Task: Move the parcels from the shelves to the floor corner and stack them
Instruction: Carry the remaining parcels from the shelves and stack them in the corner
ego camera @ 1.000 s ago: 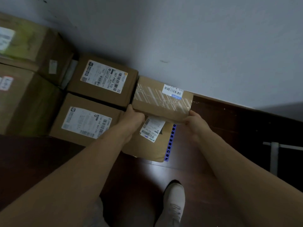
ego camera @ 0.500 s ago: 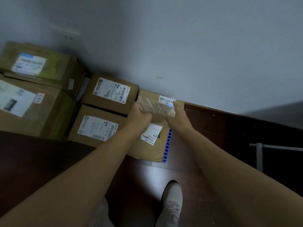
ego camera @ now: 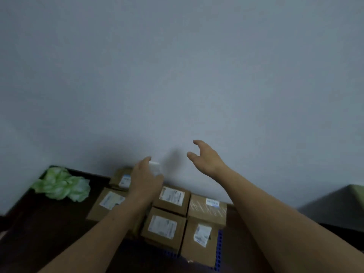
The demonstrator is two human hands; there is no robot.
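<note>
Several brown cardboard parcels with white labels stand stacked on the dark floor against the grey wall. The small taped parcel (ego camera: 207,208) lies at the right of the group, on top of a flat parcel (ego camera: 199,243) with a blue strip along its edge. Beside them sit two labelled boxes, one behind (ego camera: 171,200) and one in front (ego camera: 163,229), and further left two more boxes (ego camera: 107,203). My left hand (ego camera: 144,180) hangs above the boxes, fingers relaxed, holding nothing. Higher up before the wall, my right hand (ego camera: 206,158) is raised with loosely curved fingers, empty.
A crumpled green bag (ego camera: 61,184) lies on the floor at the left near the wall. A white wall socket (ego camera: 155,168) shows behind my left hand. At the right edge stands a dark grey-green object (ego camera: 338,205). The floor (ego camera: 39,233) is dark wood.
Both hands have let go of the small taped parcel, which now rests on the flat parcel. The hands have lifted away and the view has tilted up toward the wall.
</note>
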